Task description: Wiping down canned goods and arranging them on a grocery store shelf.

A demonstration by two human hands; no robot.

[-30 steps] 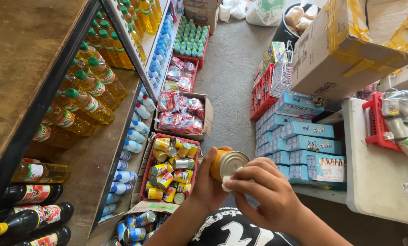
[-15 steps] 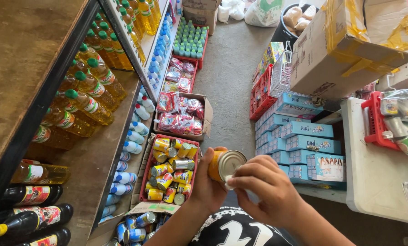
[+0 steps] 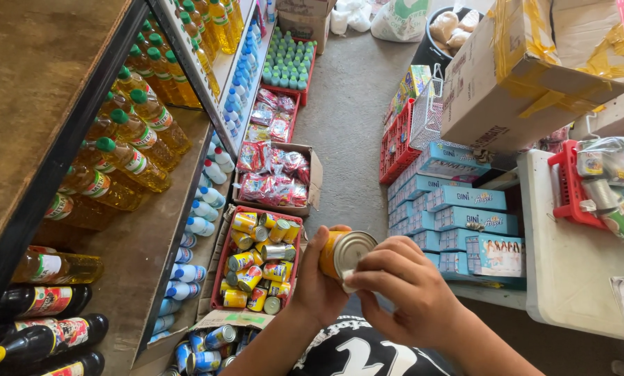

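Gripping a yellow can, left hand and right hand fingers, above red crate of cans.

We count one yellow can gripped in the left hand, with the right hand touching its silver end: two hands, one can held. Left of the left hand, one red crate holds roughly fourteen yellow cans; exact number unclear. Right of the right hand, about nine blue cartons are stacked. Beyond the hands, one open cardboard box of red packets.
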